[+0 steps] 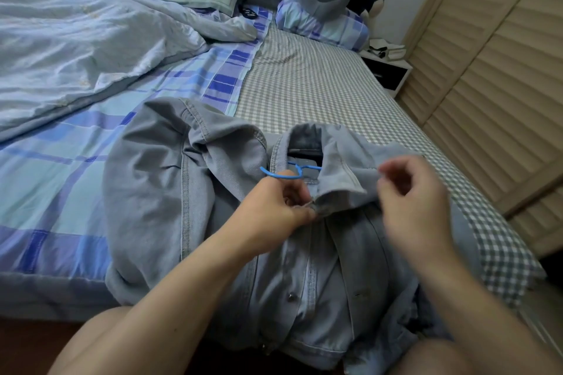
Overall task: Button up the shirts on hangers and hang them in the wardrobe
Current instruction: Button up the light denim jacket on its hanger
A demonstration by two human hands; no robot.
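Near bed edge: left hand (pixel 285 207) pinches denim shirt (pixel 304 268) collar; right hand (pixel 417 201) blurred, grip unclear. Thick, floppy; grasp placket edges.

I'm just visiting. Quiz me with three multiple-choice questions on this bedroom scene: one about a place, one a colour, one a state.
1. Where does the denim shirt lie?
A. on the bed
B. on the floor
C. in the wardrobe

2. What colour is the hanger?
A. white
B. blue
C. black

3. What is the left hand doing?
A. hanging empty
B. holding a pillow
C. pinching the shirt's front edge below the collar

Answers: 1 A, it spreads over the bed's edge; 2 B, a blue hook shows at the collar; 3 C, its fingers close on cloth.
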